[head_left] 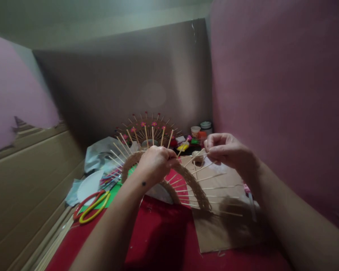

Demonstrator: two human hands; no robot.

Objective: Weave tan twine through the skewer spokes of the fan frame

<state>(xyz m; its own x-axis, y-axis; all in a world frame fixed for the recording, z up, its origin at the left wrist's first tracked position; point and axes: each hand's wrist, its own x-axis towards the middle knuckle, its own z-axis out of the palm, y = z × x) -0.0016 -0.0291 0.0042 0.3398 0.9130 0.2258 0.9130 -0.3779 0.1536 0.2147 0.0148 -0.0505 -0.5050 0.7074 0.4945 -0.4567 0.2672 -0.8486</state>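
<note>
A fan-shaped frame of thin wooden sticks stands in front of me, with a woven brown twine band (196, 188) arching across the sticks. My left hand (156, 162) is closed over the top of this band, its fingertips partly hidden behind it. To the right, my right hand (228, 150) is raised beside the stick ends, thumb and fingers pinched on a thin strand of twine (202, 154). Bare stick ends (152, 136) fan outward beyond the band. A pale half-round piece (161, 192) sits at the frame's inner side, below my left wrist.
Scissors with red and yellow handles (94, 210) lie at the left on the red table surface (158, 233). A cardboard sheet (214, 233) lies under the frame's right side. Behind stand a similar flower-decorated fan (143, 123), a cup (195, 130) and a jar (206, 126). Walls close both sides.
</note>
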